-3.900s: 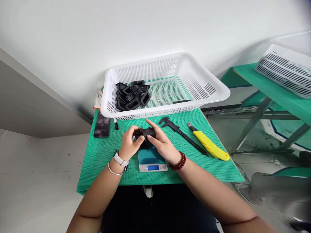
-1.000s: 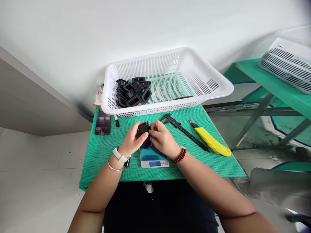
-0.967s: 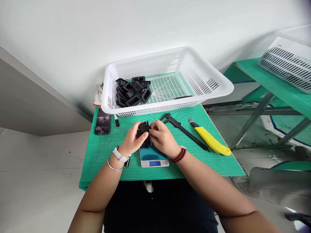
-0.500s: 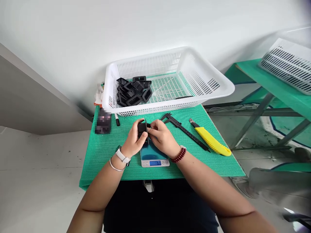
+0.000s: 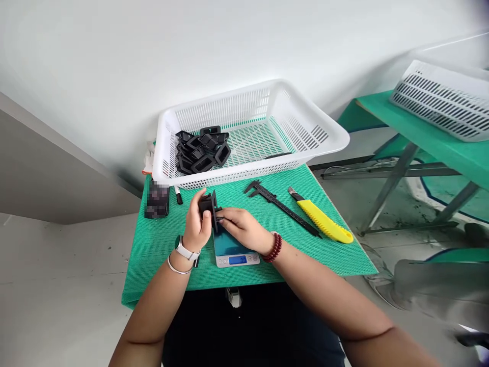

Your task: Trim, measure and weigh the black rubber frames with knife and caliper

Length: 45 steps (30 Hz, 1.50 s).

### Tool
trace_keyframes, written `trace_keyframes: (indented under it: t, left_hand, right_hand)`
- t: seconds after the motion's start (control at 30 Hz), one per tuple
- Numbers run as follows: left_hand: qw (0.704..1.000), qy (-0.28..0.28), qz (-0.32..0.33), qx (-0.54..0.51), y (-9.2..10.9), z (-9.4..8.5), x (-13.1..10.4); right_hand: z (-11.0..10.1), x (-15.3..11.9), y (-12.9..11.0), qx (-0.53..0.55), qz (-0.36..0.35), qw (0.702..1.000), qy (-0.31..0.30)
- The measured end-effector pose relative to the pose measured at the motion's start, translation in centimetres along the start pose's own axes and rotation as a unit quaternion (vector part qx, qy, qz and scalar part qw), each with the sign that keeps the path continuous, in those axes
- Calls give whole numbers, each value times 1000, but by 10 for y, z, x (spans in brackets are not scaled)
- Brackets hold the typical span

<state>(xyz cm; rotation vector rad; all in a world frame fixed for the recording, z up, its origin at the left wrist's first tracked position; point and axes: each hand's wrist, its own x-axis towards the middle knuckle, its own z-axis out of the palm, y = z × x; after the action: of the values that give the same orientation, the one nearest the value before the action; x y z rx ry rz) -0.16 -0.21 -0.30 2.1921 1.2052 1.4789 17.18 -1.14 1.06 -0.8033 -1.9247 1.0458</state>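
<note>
Above the scale, my left hand (image 5: 198, 224) grips a black plastic part (image 5: 208, 205) by its left side, its flat flange turned to the right. My right hand (image 5: 242, 227) has its fingers pinched at the flange's right face, on a small dark piece too small to make out. Under the hands lies a digital scale (image 5: 237, 260) with a blue-green plate; its display seems to read 0.0. Several similar black parts (image 5: 202, 162) are heaped in the left of a white basket (image 5: 321, 148).
Right of my hands lie a black caliper (image 5: 286, 207) and a yellow utility knife (image 5: 324, 220). A dark, blurred-out item (image 5: 157, 200) and a marker (image 5: 178, 195) are at the left. Another white basket (image 5: 443, 102) stands on the right-hand table (image 5: 420, 122).
The view has shifted slightly. My left hand has moved left with the black part, which has turned a little. My right fingers have shifted lower on its flange side.
</note>
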Motion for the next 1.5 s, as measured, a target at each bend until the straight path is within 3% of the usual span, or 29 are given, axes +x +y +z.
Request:
trace_keyframes:
  t: [0.07, 0.2, 0.5, 0.63, 0.93, 1.33, 1.4, 1.5]
  left_hand:
    - [998, -3, 46, 40, 0, -1, 1]
    - [989, -22, 121, 86, 1, -2, 5]
    - [975, -60, 165, 134, 2, -4, 8]
    - [977, -74, 143, 137, 3, -3, 7]
    - [977, -101, 160, 101, -4, -5, 15]
    - [980, -98, 151, 83, 2, -3, 12]
    - [985, -99, 129, 64, 2, -3, 12]
    - [994, -95, 39, 20, 0, -4, 9]
  right_hand:
    - [-2, 1, -3, 109, 63, 992, -8]
    - [-3, 2, -4, 281, 172, 944, -28]
    - [-1, 2, -2, 455, 220, 862, -51]
    - [-8, 3, -4, 496, 227, 837, -40]
    - [-18, 2, -7, 549, 231, 804, -5]
    - [-18, 3, -2, 554, 263, 789, 35]
    - [-20, 4, -1, 551, 262, 790, 53]
    - [-25, 5, -1, 548, 249, 793, 98]
